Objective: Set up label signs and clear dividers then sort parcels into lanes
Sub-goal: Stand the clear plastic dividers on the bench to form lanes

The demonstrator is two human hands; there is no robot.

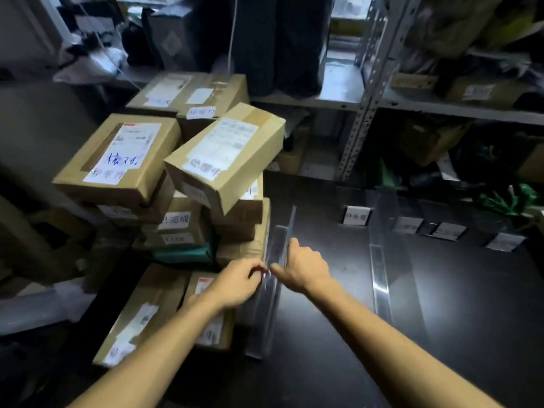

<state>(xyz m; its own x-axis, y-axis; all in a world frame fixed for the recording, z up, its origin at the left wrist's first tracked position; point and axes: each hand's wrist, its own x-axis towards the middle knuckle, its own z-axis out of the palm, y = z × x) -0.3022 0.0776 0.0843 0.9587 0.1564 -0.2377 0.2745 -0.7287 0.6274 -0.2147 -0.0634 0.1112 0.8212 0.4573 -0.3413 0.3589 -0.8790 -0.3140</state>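
Observation:
A clear divider stands upright on the dark table, right beside a pile of cardboard parcels. My left hand pinches the divider's top edge from the left. My right hand grips the same edge from the right, thumb and fingers curled over it. A second clear divider stands further right on the table. Several white label signs stand in a row along the table's back edge.
More parcels lie flat at the table's near left corner under my left forearm. A grey metal shelf rack with boxes and bags stands behind the table. A green bag lies at the back right.

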